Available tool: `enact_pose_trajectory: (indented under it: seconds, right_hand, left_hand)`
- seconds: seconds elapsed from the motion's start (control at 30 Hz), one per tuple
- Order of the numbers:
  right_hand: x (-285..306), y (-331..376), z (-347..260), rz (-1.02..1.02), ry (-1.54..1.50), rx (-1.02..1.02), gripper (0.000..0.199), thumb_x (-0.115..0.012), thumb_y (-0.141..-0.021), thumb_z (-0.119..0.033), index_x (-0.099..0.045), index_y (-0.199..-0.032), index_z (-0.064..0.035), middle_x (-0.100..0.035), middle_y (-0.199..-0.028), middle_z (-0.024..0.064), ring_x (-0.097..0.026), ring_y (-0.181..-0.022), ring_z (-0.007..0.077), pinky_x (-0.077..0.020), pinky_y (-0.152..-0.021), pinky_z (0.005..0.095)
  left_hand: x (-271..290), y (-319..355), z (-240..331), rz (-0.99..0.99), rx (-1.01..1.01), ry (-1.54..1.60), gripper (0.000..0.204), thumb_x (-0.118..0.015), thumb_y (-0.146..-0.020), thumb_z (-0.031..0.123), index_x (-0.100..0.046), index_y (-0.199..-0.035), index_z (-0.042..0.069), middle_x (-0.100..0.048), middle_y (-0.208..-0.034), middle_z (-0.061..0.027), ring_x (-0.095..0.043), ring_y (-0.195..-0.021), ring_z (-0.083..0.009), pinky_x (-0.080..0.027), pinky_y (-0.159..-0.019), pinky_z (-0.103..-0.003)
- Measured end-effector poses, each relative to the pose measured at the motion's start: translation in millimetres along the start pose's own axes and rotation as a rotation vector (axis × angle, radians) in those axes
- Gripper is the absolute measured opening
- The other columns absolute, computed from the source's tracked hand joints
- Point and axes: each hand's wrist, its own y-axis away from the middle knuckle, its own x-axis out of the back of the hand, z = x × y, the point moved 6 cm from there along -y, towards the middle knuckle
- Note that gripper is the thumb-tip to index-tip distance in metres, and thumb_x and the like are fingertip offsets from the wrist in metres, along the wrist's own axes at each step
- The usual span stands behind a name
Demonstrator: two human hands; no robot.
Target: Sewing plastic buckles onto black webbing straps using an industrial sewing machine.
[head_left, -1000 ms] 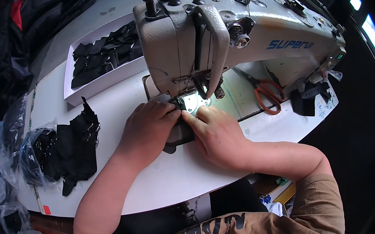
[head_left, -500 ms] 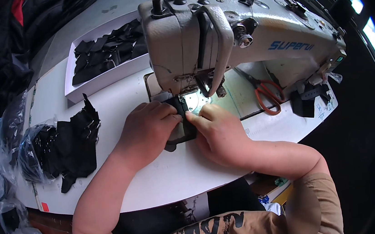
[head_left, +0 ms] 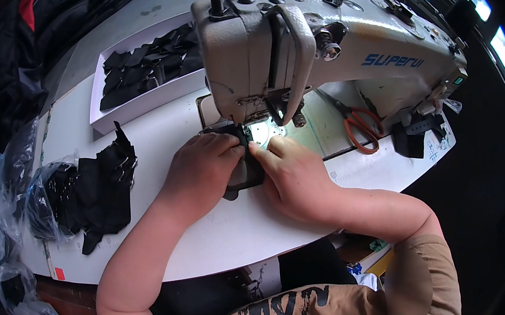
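A small black fabric piece [head_left: 252, 168] lies under the presser foot of a white sewing machine [head_left: 245, 60], beside the lit needle plate [head_left: 267, 132]. From its left side my left hand [head_left: 203, 167] presses the fabric, fingers bent and closed on its edge. My right hand [head_left: 296, 174] pinches the right edge with thumb and forefinger, close in front of the presser foot. The fabric's lower end hangs toward me between both hands. My fingers partly cover the piece, and the needle tip is too small to make out.
Orange-handled scissors [head_left: 362, 130] lie under the machine's arm. At the back left stands a pale box [head_left: 131, 113] of black fabric pieces. More black pieces [head_left: 105, 194] spill from a clear plastic bag [head_left: 39, 210] on the left. A black strap piece [head_left: 409, 141] rests at the right edge.
Both hands have edged slightly away from me with the black fabric, toward the presser foot. Their grip looks the same. The whole view has shifted a little.
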Motion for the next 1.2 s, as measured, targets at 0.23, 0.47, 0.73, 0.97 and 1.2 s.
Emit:
enact_pose_trajectory:
  seconds: [0.23, 0.47, 0.73, 0.97, 1.2]
  right_hand:
    - [-2.9, -5.1, -2.0, -0.039, 0.036, -0.037, 0.056, -0.059, -0.076, -0.003, -0.059, -0.131, -0.0013, -0.057, -0.096, 0.0183, -0.059, -0.087, 0.0382, -0.0495, -0.073, 0.0478]
    - [4.6, -2.0, -2.2, 0.041, -0.013, -0.047, 0.038, -0.055, -0.08, 0.004, -0.069, -0.114, -0.0042, -0.058, -0.089, 0.0144, -0.06, -0.081, 0.0354, -0.0494, -0.068, 0.0451]
    - [9.5, -1.9, 3.1, 0.158, -0.069, -0.01, 0.023, -0.055, -0.081, 0.004, -0.07, -0.096, -0.0056, -0.059, -0.088, 0.0128, -0.062, -0.08, 0.0348, -0.0497, -0.067, 0.0442]
    - [10.6, -3.3, 3.2, 0.2, -0.085, -0.002, 0.018, -0.057, -0.082, 0.002, -0.07, -0.092, -0.0065, -0.061, -0.089, 0.0112, -0.064, -0.078, 0.0344, -0.05, -0.065, 0.0445]
    - [9.5, -3.3, 4.0, 0.197, -0.113, 0.017, 0.018, -0.058, -0.082, 0.002, -0.071, -0.09, -0.0062, -0.061, -0.088, 0.0119, -0.064, -0.077, 0.0353, -0.0509, -0.066, 0.0446]
  left_hand:
    - [-9.9, 4.0, -3.6, -0.065, 0.039, -0.13, 0.03, -0.059, -0.086, 0.007, -0.063, -0.116, -0.001, -0.062, -0.124, -0.0139, -0.059, -0.121, -0.0304, -0.047, -0.106, -0.041]
    - [-9.9, 2.0, -3.7, 0.069, 0.064, -0.06, 0.022, -0.055, -0.089, 0.008, -0.066, -0.106, 0.001, -0.063, -0.117, -0.0132, -0.06, -0.116, -0.0307, -0.048, -0.103, -0.042]
    - [94.9, 51.9, -73.4, 0.537, 0.642, -0.487, 0.01, -0.06, -0.092, 0.014, -0.066, -0.091, 0.007, -0.066, -0.093, -0.0119, -0.062, -0.09, -0.034, -0.049, -0.081, -0.045]
    - [89.8, 114.0, -135.0, 0.168, 1.018, -0.089, 0.034, -0.076, -0.087, 0.028, -0.072, -0.111, 0.004, -0.072, -0.112, -0.0147, -0.068, -0.105, -0.0293, -0.051, -0.094, -0.037]
    - [79.4, 118.2, -152.0, 0.114, 1.022, 0.144, 0.034, -0.076, -0.084, 0.032, -0.069, -0.112, 0.013, -0.067, -0.122, -0.0094, -0.057, -0.124, -0.0285, -0.031, -0.113, -0.049]
